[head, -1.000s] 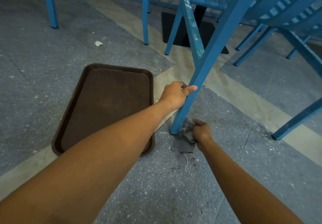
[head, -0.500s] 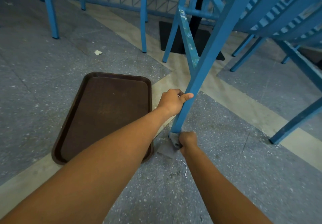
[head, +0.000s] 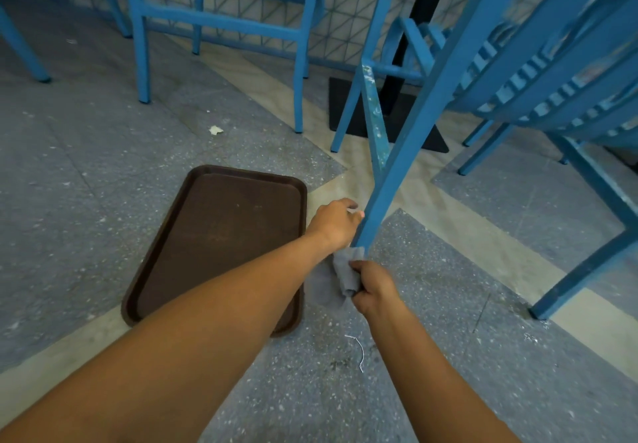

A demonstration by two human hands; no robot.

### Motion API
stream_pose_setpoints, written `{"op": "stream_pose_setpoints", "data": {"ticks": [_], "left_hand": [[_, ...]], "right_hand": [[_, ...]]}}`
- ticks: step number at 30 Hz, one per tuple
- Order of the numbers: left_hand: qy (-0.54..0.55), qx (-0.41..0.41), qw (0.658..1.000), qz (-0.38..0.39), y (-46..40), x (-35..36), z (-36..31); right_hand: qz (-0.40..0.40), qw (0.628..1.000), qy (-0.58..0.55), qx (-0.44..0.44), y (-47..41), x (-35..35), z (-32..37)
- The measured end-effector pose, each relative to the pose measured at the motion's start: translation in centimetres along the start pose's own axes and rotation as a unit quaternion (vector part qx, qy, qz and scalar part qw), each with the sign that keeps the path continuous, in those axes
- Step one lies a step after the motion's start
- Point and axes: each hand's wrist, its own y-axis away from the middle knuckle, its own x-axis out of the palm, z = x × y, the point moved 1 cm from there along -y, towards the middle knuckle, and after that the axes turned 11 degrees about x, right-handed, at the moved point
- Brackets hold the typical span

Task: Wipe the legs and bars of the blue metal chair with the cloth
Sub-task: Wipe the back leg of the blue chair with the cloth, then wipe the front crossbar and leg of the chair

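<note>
- The blue chair leg (head: 397, 180) slants down from the upper right to the grey speckled floor (head: 483, 356) at the middle of the view; it belongs to a tipped blue metal chair (head: 552, 73) whose slatted seat fills the upper right.
- The grey cloth (head: 340, 275) is bunched against the very foot of that leg, touching it, with a loose flap hanging to the left.
- The right hand (head: 374, 289) grips the cloth, fingers curled round the bunch. Half a second ago this hand was tight against the leg's foot; now it sits a little lower and to the right, so the cloth has drawn back to the tip.
- The left hand (head: 336, 223) holds the leg just above the cloth, fingers wrapped behind it and the thumb at its near edge (it has stayed at about the same height over the last second).
- This reads as the bottom end of a wiping stroke; the upper leg, with its pale flecks, and the bars probably remain to be done.
- A brown tray (head: 221, 235) lies flat on the floor just left of the hands, partly under the left forearm.
- More blue chairs (head: 221, 25) stand farther back.
</note>
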Motion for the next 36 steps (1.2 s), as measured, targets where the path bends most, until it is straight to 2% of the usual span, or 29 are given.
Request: {"op": "stream_pose_setpoints", "data": {"ticks": [10,15,21,27,36], "left_hand": [[-0.044,-0.039,0.997,-0.053,1.0,-5.4,-3.7],[-0.032,-0.041,0.995,-0.084,1.1,-7.9,-4.7],[-0.065,-0.011,0.993,-0.1,1.2,-10.9,-1.5],[-0.1,0.086,0.991,-0.032,-1.0,-12.8,2.6],[-0.052,0.163,0.981,0.087,-6.4,-17.1,2.7]], "right_hand": [[-0.003,0.989,0.013,-0.15,5.5,0.2,2.9],[-0.083,0.936,0.129,-0.317,8.1,1.6,4.3],[-0.144,0.896,0.156,-0.389,7.9,4.1,3.4],[-0.164,0.876,0.189,-0.412,7.0,7.1,2.1],[-0.287,0.847,0.221,-0.388,10.2,11.2,5.4]]}}
